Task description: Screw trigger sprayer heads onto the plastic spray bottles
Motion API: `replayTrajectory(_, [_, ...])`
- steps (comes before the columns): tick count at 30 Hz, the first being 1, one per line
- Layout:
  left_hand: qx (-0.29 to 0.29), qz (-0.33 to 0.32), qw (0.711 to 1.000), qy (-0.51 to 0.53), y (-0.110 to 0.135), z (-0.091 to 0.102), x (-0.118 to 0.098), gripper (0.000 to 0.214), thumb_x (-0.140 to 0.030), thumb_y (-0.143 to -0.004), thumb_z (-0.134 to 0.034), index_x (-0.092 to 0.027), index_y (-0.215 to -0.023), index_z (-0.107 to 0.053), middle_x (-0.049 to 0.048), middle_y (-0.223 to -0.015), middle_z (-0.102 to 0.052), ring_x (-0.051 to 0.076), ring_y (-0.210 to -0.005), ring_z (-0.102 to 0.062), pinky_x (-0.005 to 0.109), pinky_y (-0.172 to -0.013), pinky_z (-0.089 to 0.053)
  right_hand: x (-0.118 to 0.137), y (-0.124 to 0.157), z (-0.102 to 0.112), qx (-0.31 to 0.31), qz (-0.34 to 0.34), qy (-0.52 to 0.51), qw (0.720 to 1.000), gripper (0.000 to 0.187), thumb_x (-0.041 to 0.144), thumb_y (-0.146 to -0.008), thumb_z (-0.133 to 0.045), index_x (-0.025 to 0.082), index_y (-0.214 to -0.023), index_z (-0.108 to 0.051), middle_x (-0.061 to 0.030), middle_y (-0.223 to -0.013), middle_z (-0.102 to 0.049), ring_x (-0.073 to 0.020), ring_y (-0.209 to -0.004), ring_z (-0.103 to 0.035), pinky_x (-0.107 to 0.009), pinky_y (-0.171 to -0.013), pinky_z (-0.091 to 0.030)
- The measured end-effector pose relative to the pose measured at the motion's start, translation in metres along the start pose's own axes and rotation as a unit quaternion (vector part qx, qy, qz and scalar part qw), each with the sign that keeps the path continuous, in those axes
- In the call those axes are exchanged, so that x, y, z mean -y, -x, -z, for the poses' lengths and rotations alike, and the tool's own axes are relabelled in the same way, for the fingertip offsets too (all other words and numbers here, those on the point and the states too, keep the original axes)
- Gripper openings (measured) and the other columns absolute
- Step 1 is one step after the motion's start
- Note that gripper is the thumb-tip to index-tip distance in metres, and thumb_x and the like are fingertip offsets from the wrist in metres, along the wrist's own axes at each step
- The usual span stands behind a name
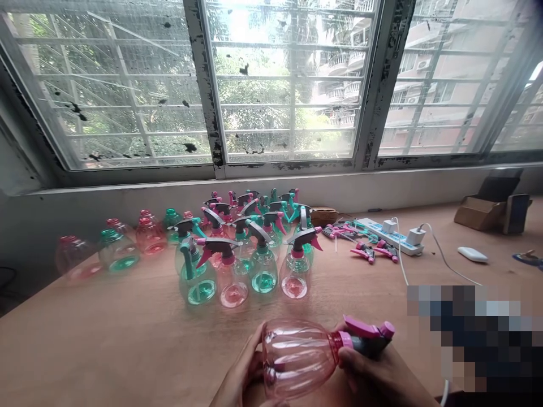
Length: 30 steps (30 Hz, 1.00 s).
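We hold a pink bottle (299, 355) low in the view, just above the near edge of the worktop (127, 333). It lies on its side, with its long axis running left to right: the round base points left and the spray head (368, 333) points right. Our left hand (241, 370) cups the base with curled fingers. Our right hand (375, 373) is wrapped around the neck, just under the spray head. Both hands touch the bottle, one at each end, so neither is nearer.

Further back on the worktop, well apart from our hands, stands a cluster of finished bottles (244, 265). To its left are bottles without heads (119, 251). To its right are loose spray heads (367, 250), lying beside a power strip (396, 236).
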<state>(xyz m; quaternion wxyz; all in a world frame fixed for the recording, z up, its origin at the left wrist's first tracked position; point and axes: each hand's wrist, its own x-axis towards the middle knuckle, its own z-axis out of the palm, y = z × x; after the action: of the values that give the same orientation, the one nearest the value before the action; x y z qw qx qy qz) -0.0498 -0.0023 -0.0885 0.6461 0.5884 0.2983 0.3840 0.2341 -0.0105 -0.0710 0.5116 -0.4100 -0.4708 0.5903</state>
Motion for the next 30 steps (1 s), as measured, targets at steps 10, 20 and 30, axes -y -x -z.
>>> replayTrajectory(10, [-0.021,-0.054,0.998,-0.022,-0.003,-0.002,0.01,0.104,-0.049,-0.08,-0.085,-0.037,-0.162,-0.022,0.0106,-0.152,-0.051,0.033,-0.123,-0.063,0.042,-0.108,-0.047,-0.005,0.0,0.003,0.015,0.009,-0.015,1.0,0.043,0.055,-0.079,-0.083,0.016,-0.081,-0.066,0.0038,-0.055,-0.06,-0.01,-0.05,-0.05,-0.024,-0.051,-0.034])
replayTrajectory(20, [-0.034,0.035,0.998,0.026,-0.001,-0.006,-0.017,0.102,-0.053,-0.075,-0.088,-0.017,-0.154,-0.034,0.017,-0.129,-0.067,0.035,-0.121,-0.064,0.044,-0.107,-0.047,-0.002,0.002,0.001,0.018,-0.002,-0.015,1.0,0.045,0.054,-0.075,-0.086,0.019,-0.093,-0.064,0.0042,-0.055,-0.064,-0.0108,-0.049,-0.051,-0.024,-0.05,-0.032])
replayTrajectory(30, [-0.002,-0.045,0.999,0.005,-0.004,-0.002,0.003,0.101,-0.035,-0.084,-0.085,-0.041,-0.161,-0.02,0.0076,-0.142,-0.061,0.028,-0.116,-0.067,0.045,-0.11,-0.046,-0.005,0.001,0.005,0.022,0.008,-0.008,1.0,0.044,0.056,-0.079,-0.082,0.016,-0.089,-0.066,0.0032,-0.053,-0.06,-0.0106,-0.048,-0.048,-0.025,-0.049,-0.028])
